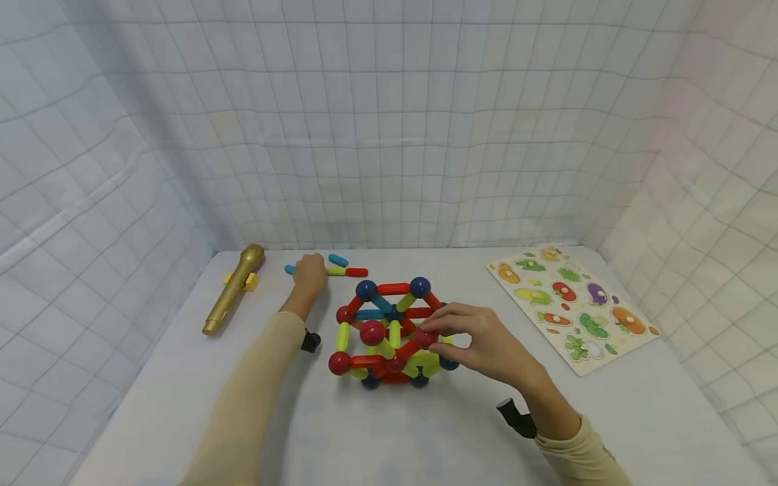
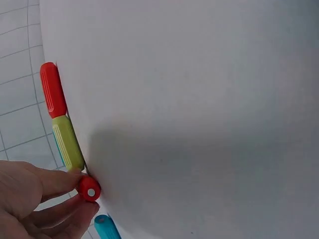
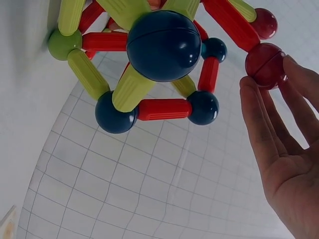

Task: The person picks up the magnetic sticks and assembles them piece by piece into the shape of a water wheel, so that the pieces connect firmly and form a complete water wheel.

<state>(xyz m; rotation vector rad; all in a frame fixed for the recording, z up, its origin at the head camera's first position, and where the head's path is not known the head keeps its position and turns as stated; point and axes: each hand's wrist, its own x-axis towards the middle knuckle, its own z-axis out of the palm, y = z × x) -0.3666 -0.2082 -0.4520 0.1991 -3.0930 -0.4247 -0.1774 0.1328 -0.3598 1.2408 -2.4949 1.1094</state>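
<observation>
A frame of balls and rods (image 1: 395, 289) in red, yellow-green and blue stands mid-table. My right hand (image 1: 486, 341) pinches a red ball (image 3: 265, 65) on its near right side, and a red rod (image 3: 233, 25) runs from that ball into the frame. Farther back on the left, my left hand (image 1: 310, 273) holds a red rod (image 2: 89, 189) between thumb and fingers, its round end with a pale dot facing the wrist camera. Beside those fingers lie a yellow-green rod (image 2: 68, 143) and another red rod (image 2: 53, 89) end to end, with a blue rod (image 2: 107, 227) close below.
A gold microphone (image 1: 234, 290) lies at the far left over a small yellow piece (image 1: 251, 282). On the right rests a board with vegetable pictures (image 1: 583, 361). Another blue rod (image 1: 338, 260) is near the back edge. Grid-patterned cloth walls (image 1: 389, 135) enclose the table.
</observation>
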